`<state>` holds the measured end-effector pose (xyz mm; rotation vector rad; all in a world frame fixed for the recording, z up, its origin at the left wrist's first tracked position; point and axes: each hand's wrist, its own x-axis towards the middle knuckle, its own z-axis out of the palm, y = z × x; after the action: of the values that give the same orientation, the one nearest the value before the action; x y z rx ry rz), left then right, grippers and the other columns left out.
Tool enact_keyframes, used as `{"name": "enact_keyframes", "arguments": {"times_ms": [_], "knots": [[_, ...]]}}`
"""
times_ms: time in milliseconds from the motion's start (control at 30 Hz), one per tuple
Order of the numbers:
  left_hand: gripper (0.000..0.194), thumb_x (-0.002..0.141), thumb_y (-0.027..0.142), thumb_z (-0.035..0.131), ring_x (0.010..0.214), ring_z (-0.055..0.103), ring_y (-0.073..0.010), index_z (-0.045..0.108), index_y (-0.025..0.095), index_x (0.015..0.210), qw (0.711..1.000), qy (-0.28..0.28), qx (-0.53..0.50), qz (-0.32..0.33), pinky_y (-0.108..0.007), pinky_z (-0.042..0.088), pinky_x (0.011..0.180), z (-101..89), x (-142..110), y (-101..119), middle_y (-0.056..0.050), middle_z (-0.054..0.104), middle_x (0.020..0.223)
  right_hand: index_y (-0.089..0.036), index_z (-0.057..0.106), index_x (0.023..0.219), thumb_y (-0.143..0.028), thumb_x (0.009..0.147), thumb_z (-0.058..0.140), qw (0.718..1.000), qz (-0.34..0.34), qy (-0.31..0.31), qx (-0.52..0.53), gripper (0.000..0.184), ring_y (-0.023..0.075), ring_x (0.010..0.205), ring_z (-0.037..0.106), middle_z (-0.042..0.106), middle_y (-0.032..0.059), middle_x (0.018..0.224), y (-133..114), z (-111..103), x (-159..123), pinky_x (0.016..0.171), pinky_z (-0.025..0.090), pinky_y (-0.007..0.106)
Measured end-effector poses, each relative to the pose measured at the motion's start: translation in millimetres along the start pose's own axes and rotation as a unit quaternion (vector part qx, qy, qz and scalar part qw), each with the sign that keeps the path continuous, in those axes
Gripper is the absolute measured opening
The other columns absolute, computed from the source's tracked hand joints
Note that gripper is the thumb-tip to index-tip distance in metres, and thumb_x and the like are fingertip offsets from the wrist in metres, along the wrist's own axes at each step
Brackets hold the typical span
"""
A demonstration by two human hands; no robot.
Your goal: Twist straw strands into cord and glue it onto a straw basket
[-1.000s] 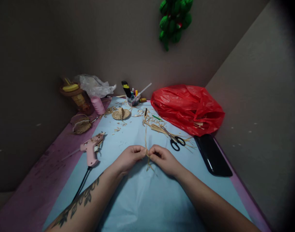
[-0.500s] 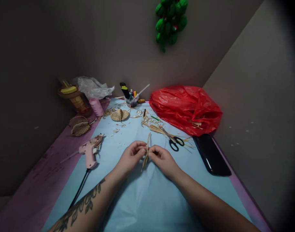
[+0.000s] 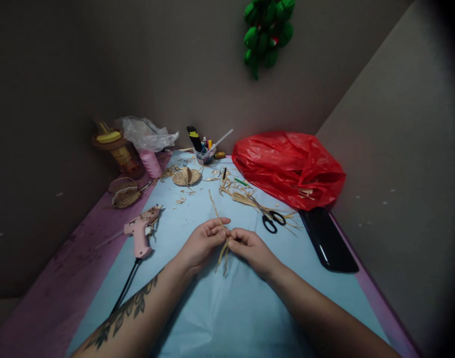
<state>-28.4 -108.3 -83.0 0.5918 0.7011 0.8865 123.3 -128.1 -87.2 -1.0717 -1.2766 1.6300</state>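
Observation:
Thin tan straw strands point(image 3: 215, 204), twisted or braided together in their upper part, are pinched between my two hands over the blue sheet. My left hand point(image 3: 208, 239) grips them between thumb and fingers, its index finger reaching out behind the strands. Close beside it, my right hand point(image 3: 248, 247) pinches the strands with thumb and forefinger. Loose ends hang below the fingertips, spread apart. Black-handled scissors point(image 3: 270, 221) lie to the right, on a bundle of straw point(image 3: 245, 200).
A pink glue gun point(image 3: 139, 236) with a cord lies at left. Behind are a small woven basket point(image 3: 126, 197), a woven straw piece point(image 3: 186, 176), a container of pens point(image 3: 205, 156) and a red plastic bag point(image 3: 287, 169). A black phone-like slab point(image 3: 328, 239) lies at right.
The upper end of the straw has swung from nearly upright to leaning left. The lower ends have spread and shifted slightly. Both hands stay close together.

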Motion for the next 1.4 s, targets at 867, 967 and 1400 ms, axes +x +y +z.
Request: {"name": "enact_keyframes", "arguments": {"times_ms": [867,967,1400], "knots": [[0.034,0.065,0.044,0.066,0.051,0.039,-0.0065,0.059,0.011,0.068,0.944,0.049,0.326,0.031,-0.019,0.03,0.049,1.0,-1.2,5.6,0.002,0.05,0.057,-0.019,0.046,0.068,-0.035,0.078,0.06,0.993,-0.008,0.113,0.023,0.024,0.0066,0.046,0.029,0.036,-0.008,0.052,15.2,-3.8,3.7,0.045,0.021,0.022],[0.033,0.067,0.044,0.066,0.053,0.042,-0.0075,0.06,0.011,0.071,0.942,0.049,0.331,0.039,-0.02,0.032,0.051,-0.1,-0.4,4.7,0.001,0.052,0.059,-0.019,0.047,0.069,-0.035,0.077,0.061,0.992,-0.003,0.117,0.04,0.023,0.0063,0.045,0.029,0.037,-0.0079,0.052,17.0,-4.0,4.4,0.044,0.02,0.022],[0.03,0.069,0.039,0.067,0.054,0.045,-0.0076,0.059,0.011,0.076,0.933,0.055,0.349,0.071,-0.019,0.033,0.052,-4.4,2.5,-3.9,0.001,0.054,0.061,-0.018,0.049,0.066,-0.037,0.073,0.064,0.991,0.018,0.127,0.048,0.026,0.0058,0.043,0.029,0.038,-0.0079,0.049,13.9,-1.9,5.6,0.042,0.018,0.021]]}}
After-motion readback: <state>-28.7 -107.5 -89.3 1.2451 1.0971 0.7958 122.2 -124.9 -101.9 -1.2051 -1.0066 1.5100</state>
